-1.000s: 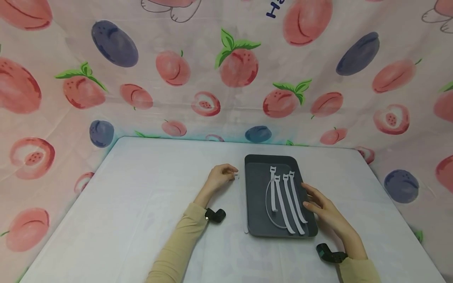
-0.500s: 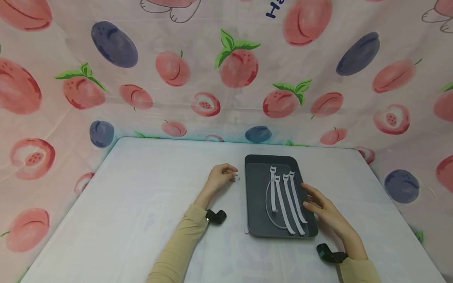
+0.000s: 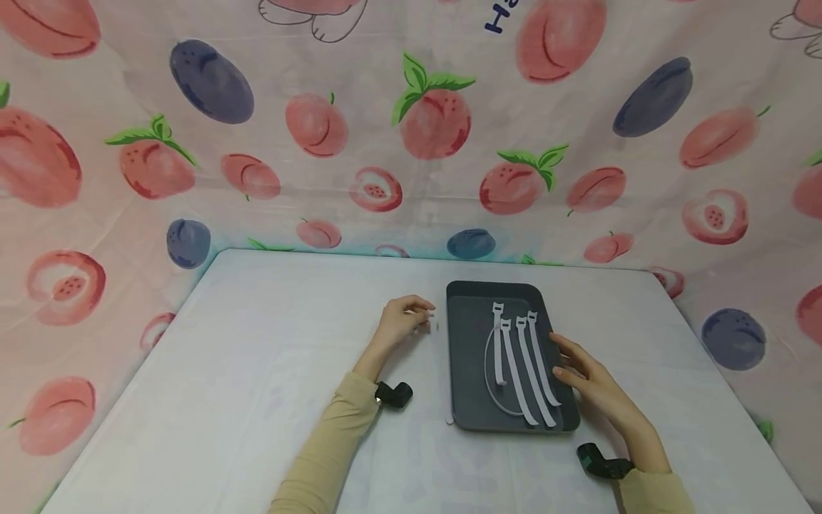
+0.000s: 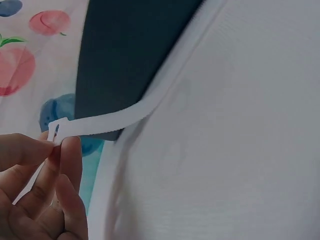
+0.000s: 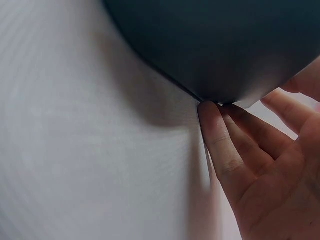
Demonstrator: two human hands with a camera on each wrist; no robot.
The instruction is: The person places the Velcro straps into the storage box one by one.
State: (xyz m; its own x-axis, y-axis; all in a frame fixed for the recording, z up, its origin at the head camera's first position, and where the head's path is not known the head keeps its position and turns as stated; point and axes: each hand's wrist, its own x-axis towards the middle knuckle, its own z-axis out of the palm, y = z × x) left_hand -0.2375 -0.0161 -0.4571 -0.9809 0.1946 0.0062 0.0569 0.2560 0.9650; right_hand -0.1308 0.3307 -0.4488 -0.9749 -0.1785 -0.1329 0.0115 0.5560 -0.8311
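My left hand point(image 3: 399, 325) is beside the dark grey tray point(image 3: 467, 371), on its left. Between thumb and fingers it pinches the slotted head of a white hook-and-loop cable tie point(image 4: 112, 121). The tie's band bends past the tray corner in the left wrist view and runs along the tray's left side, its tail at the near left corner. Several similar white ties point(image 3: 516, 368) lie inside the tray, heads toward the far end. My right hand point(image 3: 594, 382) touches the tray's right side with fairly straight fingers; in the right wrist view some fingertips point(image 5: 212, 112) meet its lower edge.
A thin pale curved band point(image 3: 489, 378) lies in the tray left of the ties. The white-covered table point(image 3: 257, 385) backs onto a fruit-print cloth point(image 3: 372, 128), which also hangs at both sides. Each wrist carries a small black camera point(image 3: 394, 395).
The head view shifts very slightly. Both hands stay almost where they were, the left still pinching the cable tie, and the tray keeps its place.
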